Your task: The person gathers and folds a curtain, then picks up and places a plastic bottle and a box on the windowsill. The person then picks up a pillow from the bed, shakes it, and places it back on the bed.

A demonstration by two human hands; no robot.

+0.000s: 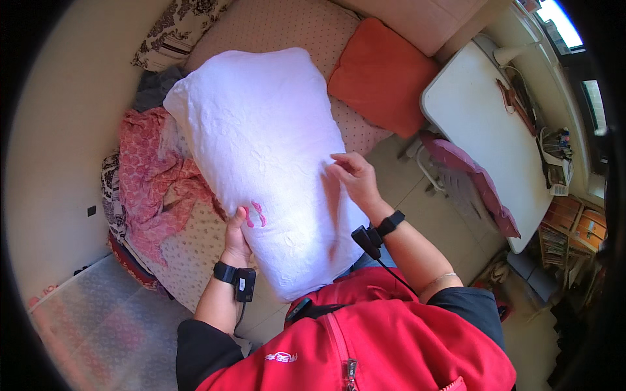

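Note:
A large, plump white pillow [274, 130] with a raised pattern slants across the middle of the view, its near end close to my red-clad front. My left hand [237, 236] grips its lower left edge, thumb on top and the other fingers mostly hidden beneath. Beside that thumb, two small pink marks or ties [256, 214] show on the white cloth. Over the pillow's right edge hovers my right hand [355, 177], fingers bent and slightly apart, with nothing visible in them. Its shadow falls on the cloth below.
Behind the pillow lies a bed [274, 29] with a dotted pink cover and an orange cushion [385, 75]. Crumpled pink cloth [147, 169] lies at left. A white table [479, 104] and a chair with a pink cushion [476, 173] stand right. A translucent storage box [111, 319] is lower left.

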